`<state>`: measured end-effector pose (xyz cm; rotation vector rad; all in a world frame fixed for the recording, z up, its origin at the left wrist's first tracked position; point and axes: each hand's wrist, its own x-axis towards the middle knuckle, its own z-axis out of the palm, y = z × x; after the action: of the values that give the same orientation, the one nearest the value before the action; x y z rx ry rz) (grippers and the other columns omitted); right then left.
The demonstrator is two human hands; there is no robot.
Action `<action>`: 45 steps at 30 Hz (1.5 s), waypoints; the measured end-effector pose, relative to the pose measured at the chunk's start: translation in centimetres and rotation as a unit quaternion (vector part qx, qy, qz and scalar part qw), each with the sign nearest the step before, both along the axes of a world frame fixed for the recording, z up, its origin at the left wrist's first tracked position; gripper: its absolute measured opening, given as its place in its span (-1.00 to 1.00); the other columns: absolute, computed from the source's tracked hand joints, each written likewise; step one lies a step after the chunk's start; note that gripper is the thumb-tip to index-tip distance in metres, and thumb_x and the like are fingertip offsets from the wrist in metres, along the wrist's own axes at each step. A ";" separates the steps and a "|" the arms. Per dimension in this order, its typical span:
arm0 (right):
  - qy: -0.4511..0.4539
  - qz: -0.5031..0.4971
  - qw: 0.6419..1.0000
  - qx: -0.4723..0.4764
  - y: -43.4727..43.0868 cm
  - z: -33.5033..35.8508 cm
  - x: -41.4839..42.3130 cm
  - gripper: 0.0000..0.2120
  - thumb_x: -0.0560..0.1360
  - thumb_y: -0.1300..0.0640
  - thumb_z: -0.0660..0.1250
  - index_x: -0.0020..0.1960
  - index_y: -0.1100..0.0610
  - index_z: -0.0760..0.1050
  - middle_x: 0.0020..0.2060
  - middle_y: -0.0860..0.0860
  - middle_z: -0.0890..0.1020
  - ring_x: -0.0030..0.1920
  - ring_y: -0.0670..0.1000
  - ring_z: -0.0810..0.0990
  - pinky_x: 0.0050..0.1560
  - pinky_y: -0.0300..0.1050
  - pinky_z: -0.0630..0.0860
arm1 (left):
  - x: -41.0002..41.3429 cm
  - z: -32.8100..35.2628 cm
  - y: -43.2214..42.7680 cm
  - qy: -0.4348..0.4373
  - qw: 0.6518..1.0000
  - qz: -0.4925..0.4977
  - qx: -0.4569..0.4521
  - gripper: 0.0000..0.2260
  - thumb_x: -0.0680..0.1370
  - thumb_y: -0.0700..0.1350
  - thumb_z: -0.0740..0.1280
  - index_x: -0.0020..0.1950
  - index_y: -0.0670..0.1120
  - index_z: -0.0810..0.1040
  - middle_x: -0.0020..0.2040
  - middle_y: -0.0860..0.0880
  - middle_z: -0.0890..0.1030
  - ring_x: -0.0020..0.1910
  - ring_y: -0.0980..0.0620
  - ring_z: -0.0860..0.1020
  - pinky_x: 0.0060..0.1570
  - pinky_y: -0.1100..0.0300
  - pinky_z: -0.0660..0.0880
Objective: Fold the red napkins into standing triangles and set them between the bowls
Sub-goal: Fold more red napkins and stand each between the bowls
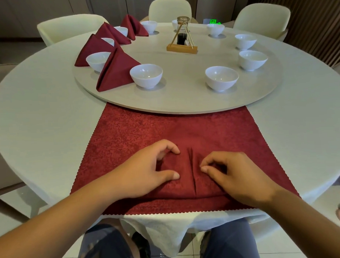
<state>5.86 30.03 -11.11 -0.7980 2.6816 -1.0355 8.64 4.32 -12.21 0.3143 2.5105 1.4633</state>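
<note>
At the table's near edge a red napkin (188, 178) lies partly folded, with a crease running down its middle. It rests on a larger flat red cloth (138, 130). My left hand (147, 170) holds the napkin's left flap, fingers curled and thumb and forefinger pressed on it. On the right flap, my right hand (238, 176) pinches the cloth beside the crease with curled fingertips. Several standing red triangles sit between white bowls on the left of the turntable (183, 101), the nearest triangle (117, 71) beside a bowl (146, 75). Another bowl (221, 77) stands to the right.
More white bowls ring the turntable's right and far side. A wooden stand with a gold frame and a dark bottle (181, 40) sits near its centre. Pale chairs (261, 15) surround the round white-clothed table (39, 114). My legs show below the table edge.
</note>
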 end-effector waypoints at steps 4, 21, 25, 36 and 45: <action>-0.072 0.036 0.996 0.032 0.8 0.5 1.8 -0.74 0.61 0.13 0.32 0.02 -0.26 0.60 -0.12 -0.21 0.66 -0.13 -0.08 0.62 -0.08 -0.07 0.58 | 1.7 0.9 0.2 -0.019 1.000 -0.001 0.002 -0.65 0.48 -0.05 0.56 0.15 0.26 0.54 0.18 0.18 0.65 0.21 0.19 0.59 0.32 0.02 0.50; 0.089 0.025 0.988 0.124 -3.5 0.0 -5.6 -0.82 0.59 0.14 0.28 0.09 -0.11 0.52 -0.04 -0.16 0.66 -0.05 -0.02 0.60 0.03 0.02 0.54 | -3.5 -0.8 0.7 0.117 0.952 0.130 -0.253 -0.70 0.53 0.08 0.47 0.23 0.13 0.54 0.11 0.10 0.63 0.15 -0.04 0.57 0.14 0.09 0.46; 0.070 0.004 0.992 0.105 -3.7 -0.8 -6.4 -0.79 0.58 0.13 0.33 0.13 -0.12 0.60 0.02 -0.21 0.67 0.04 -0.09 0.62 0.12 -0.06 0.53 | -4.4 -0.8 0.7 0.112 0.950 0.123 -0.265 -0.57 0.50 0.10 0.49 0.31 0.13 0.44 0.24 0.00 0.62 0.24 -0.09 0.56 0.22 -0.01 0.48; 0.075 -0.014 0.994 0.076 -3.9 -1.0 -6.5 -0.77 0.56 0.08 0.39 0.20 -0.08 0.63 0.04 -0.18 0.65 0.05 -0.15 0.59 0.15 -0.18 0.48 | -5.5 -0.4 0.8 0.120 0.946 0.159 -0.254 -0.47 0.30 0.23 0.60 -0.03 0.02 0.37 -0.18 0.06 0.52 -0.18 -0.01 0.49 -0.19 0.04 0.43; 0.138 -0.020 0.975 0.173 -4.4 -1.3 -5.7 -0.75 0.60 -0.04 0.31 0.25 -0.16 0.61 0.01 -0.03 0.44 0.10 0.04 0.47 0.03 -0.04 0.51 | -2.9 -0.4 2.7 0.292 0.892 0.041 -0.343 -0.87 0.58 -0.03 0.36 0.06 0.00 0.65 0.00 0.00 0.56 0.01 -0.11 0.55 -0.05 -0.04 0.51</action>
<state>0.12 25.63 -12.43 -0.8703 2.9982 -0.4631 5.74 6.98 -12.64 0.5796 3.3361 0.4282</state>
